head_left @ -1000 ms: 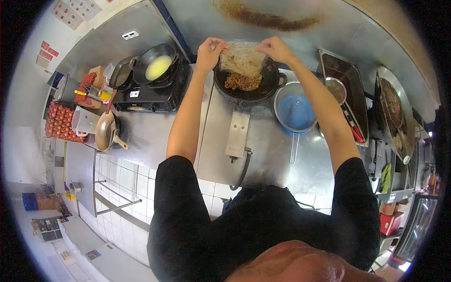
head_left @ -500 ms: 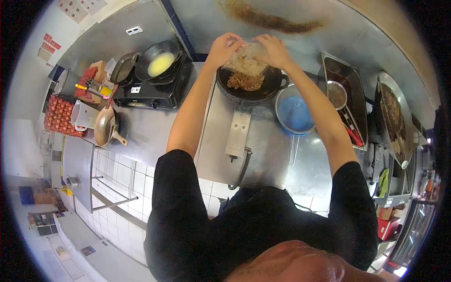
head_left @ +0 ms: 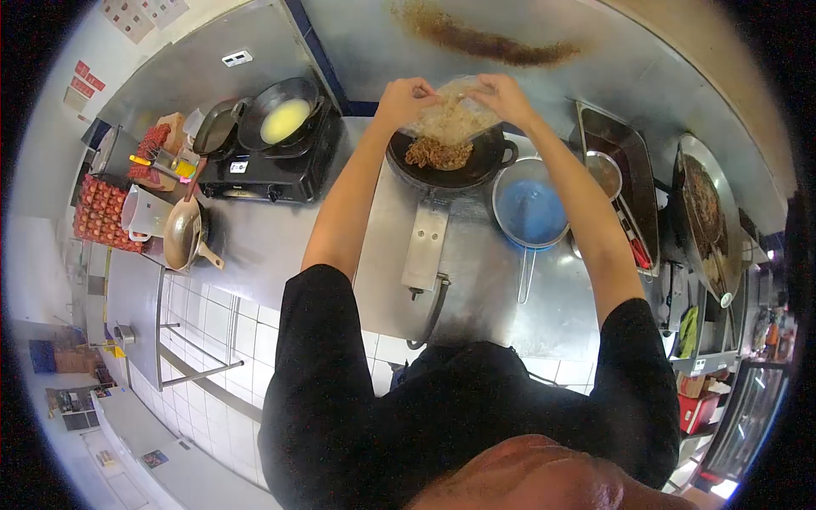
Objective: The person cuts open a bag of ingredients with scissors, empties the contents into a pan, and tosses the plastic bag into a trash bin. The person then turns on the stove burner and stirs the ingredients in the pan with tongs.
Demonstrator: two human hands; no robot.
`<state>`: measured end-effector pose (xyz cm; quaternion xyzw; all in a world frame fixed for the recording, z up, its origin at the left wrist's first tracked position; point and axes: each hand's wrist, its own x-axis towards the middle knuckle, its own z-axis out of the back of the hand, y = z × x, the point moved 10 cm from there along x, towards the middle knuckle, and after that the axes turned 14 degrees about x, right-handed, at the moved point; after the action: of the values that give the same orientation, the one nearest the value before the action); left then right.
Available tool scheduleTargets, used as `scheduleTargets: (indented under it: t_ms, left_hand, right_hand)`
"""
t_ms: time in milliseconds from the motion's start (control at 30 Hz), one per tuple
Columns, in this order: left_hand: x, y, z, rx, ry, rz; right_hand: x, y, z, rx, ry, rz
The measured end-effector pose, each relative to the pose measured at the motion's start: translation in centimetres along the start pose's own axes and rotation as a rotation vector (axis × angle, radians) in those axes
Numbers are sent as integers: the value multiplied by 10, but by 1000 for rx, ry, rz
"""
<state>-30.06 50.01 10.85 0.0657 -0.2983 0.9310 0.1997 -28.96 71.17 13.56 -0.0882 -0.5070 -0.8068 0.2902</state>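
Two hands up and out in front of me, both on one see-through bag (head_left: 459,115)! My left hand (head_left: 408,100) has its fingers closed on the near-left edge, my right hand (head_left: 507,100) grips the opposite side, and the bag spreads between them, slanting above the dark wok (head_left: 486,160). Smeary bits cling to the plastic (whether its lower edge brushes what's below, I can't tell). Right underneath, a brown heap of chopped food (head_left: 438,153) sits in the wok, toward the left!

Just to the right comes the sieve (head_left: 531,204), blue showing through its mesh, long wire handle pointing back at me. Past my right forearm, there's the deep metal tray (head_left: 625,136), a small round strainer (head_left: 603,176) at its near side and red handles (head_left: 640,253) close by. Over on the left, the black stove (head_left: 297,183) carries a pan with pale yellow contents (head_left: 286,121), and beyond that, stacked eggs (head_left: 106,214) beside a white jug (head_left: 149,212)!
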Motion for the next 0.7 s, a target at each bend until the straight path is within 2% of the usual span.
scheduleTargets:
  t_ms: [67, 167, 267, 333, 400, 467, 567, 667, 700]
  left_hand:
    - [5, -5, 5, -12, -84, -68]
    - [3, -7, -2, -35, -63, -105]
    - [-2, -13, -8, 177, -22, -181]
    - [-1, 0, -8, 50, -51, -113]
    - [-2, 11, -5, -30, -63, -58]
    - [-3, 19, 0, -64, -56, -26]
    - [-4, 28, -4, -101, -35, -9]
    - [4, 39, -13, -3, -90, -77]
    - [1, 35, -10, -61, -109, -72]
  right_hand:
    - [5, -8, 7, 30, 5, -79]
    - [5, 9, 10, -129, 25, -106]
    - [10, -14, 5, 2, 14, -39]
    - [2, -1, 6, 167, -38, 1]
    - [-1, -4, 5, 135, 11, -49]
    - [-9, -45, 18, -102, 154, -186]
    - [-14, -78, 25, -28, 65, -345]
    - [-29, -42, 21, 328, -121, -407]
    - [-29, -41, 19, 337, -107, -414]
